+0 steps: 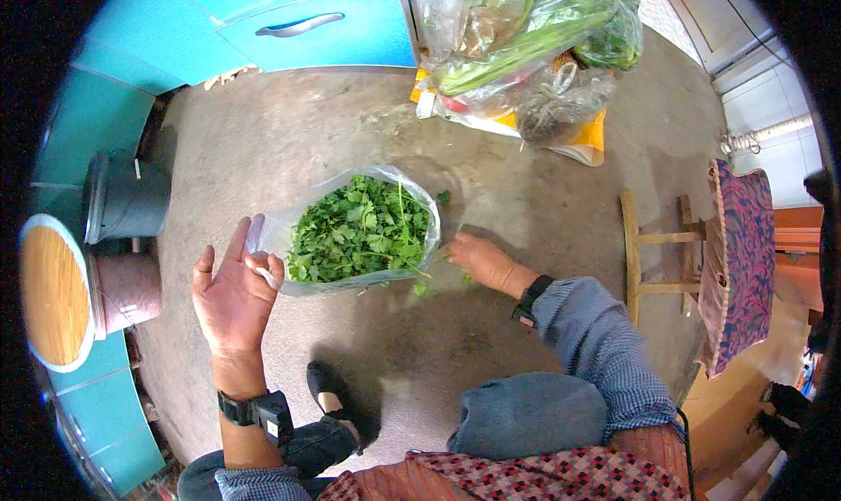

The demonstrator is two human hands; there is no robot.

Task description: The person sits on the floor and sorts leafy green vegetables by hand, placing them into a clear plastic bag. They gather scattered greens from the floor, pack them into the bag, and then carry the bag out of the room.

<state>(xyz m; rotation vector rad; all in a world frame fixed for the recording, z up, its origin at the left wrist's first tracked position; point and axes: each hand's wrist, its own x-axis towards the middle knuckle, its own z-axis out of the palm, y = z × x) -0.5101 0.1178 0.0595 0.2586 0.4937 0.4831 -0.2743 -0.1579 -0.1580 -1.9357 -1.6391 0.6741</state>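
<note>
A clear plastic bag [430, 205] lies on the concrete floor with its mouth facing up, full of leafy green cilantro [364, 228]. My left hand [238, 284], palm up at the bag's left side, has the bag's white handle hooked in its bent fingers. Just right of the bag, my right hand [485, 259] reaches low to the floor, blurred, and its fingertips are partly hidden. Loose leaves lie around it: one leaf [444, 197] above, one sprig [420, 288] below the bag and a small leaf [466, 277] under the hand.
Plastic-bagged vegetables [525, 61], long green stalks among them, sit on an orange-and-white sheet [591, 140]. A wooden stool [663, 238] with a patterned cover stands at right. Buckets [128, 199] and a round wooden board [56, 294] line the left, beside blue cabinets [315, 41].
</note>
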